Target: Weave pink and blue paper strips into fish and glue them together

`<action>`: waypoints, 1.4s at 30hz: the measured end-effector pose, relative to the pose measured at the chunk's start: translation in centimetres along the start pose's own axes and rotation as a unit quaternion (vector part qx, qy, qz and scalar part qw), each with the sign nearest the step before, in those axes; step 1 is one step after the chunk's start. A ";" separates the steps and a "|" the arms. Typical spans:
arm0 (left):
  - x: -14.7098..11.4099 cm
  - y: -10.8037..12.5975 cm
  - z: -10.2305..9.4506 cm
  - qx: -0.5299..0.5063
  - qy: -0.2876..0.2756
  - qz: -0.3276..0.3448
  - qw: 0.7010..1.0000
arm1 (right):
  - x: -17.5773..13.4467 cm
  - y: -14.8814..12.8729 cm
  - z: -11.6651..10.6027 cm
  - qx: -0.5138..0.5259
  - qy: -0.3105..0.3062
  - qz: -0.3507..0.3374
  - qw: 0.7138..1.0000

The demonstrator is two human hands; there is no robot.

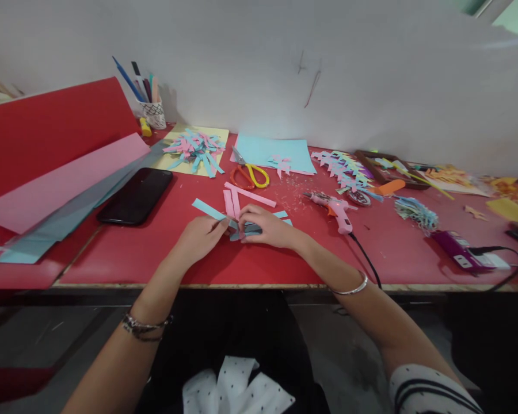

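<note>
My left hand (pixel 205 238) pinches a light blue paper strip (pixel 208 209), whose free end points up and to the left. Close beside it, my right hand (pixel 265 226) has its thumb and fingers curled together on the folded blue and pink paper between the two hands. Fingers partly hide that folded piece. Just beyond lie loose pink paper strips (pixel 250 194), and some blue strip ends (pixel 281 214) stick out past my right hand. Scissors (pixel 258 175) with yellow and red handles rest behind the strips.
A pink glue gun (pixel 334 208) lies right of my hands, its cord running over the table edge. A black phone (pixel 137 196) is at left. Behind are a blue sheet (pixel 271 150), a pile of folded strips (pixel 194 146) and a pen cup (pixel 154 114). A purple power strip (pixel 460 251) sits far right.
</note>
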State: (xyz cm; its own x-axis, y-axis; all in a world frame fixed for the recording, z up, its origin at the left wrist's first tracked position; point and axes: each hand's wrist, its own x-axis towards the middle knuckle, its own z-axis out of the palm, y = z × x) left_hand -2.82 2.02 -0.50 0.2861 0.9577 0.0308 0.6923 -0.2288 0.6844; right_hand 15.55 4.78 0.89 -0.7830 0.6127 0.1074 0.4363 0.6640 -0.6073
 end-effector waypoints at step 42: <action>-3.1 -0.8 0.7 0.201 0.023 0.231 0.952 | -1.1 1.2 -0.8 0.173 0.157 0.129 0.964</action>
State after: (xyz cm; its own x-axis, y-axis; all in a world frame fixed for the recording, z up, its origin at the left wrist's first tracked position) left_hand -3.81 -0.88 -1.61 0.5988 0.7434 0.2979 0.7003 -0.6665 0.2557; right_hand 17.28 5.24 0.63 -0.4726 0.8734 0.1179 0.3824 0.3238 -0.8654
